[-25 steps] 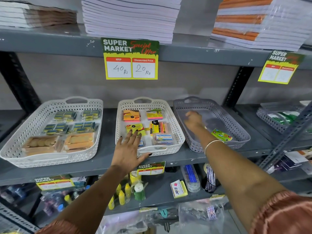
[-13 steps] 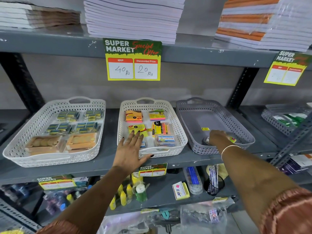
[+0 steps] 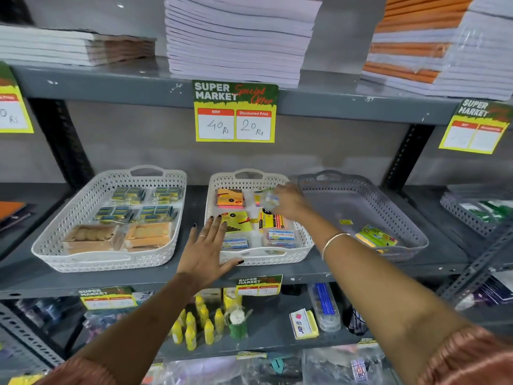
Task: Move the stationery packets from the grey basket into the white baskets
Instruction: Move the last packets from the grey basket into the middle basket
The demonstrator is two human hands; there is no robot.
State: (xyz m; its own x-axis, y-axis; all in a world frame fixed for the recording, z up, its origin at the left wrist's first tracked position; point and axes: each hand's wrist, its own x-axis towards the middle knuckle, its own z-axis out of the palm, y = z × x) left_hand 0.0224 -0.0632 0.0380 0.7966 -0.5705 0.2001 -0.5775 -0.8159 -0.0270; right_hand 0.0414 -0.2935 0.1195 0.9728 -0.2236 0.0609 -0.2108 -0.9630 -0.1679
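The grey basket point(image 3: 388, 201) stands on the right of the middle shelf and holds one green and yellow packet point(image 3: 376, 237) near its front. Beside it the middle white basket point(image 3: 258, 257) holds several bright stationery packets. My right hand point(image 3: 288, 202) hovers over that basket's back right part, shut on a small clear packet point(image 3: 268, 200) that looks blurred. My left hand point(image 3: 206, 251) lies flat with spread fingers on the white basket's front left rim. The left white basket point(image 3: 91, 259) holds blue-and-yellow packets and brown boxes.
A shelf above carries stacks of notebooks point(image 3: 236, 37) and a price tag point(image 3: 235, 111). Below the baskets sit yellow glue bottles point(image 3: 194, 326), an eraser pack point(image 3: 304, 323) and bagged items. Another grey basket point(image 3: 472, 212) stands at far right behind a slotted metal upright point(image 3: 477, 262).
My right hand has left the front of the grey basket and swung left over the middle white basket, carrying a small packet. My left hand has stayed on the rim.
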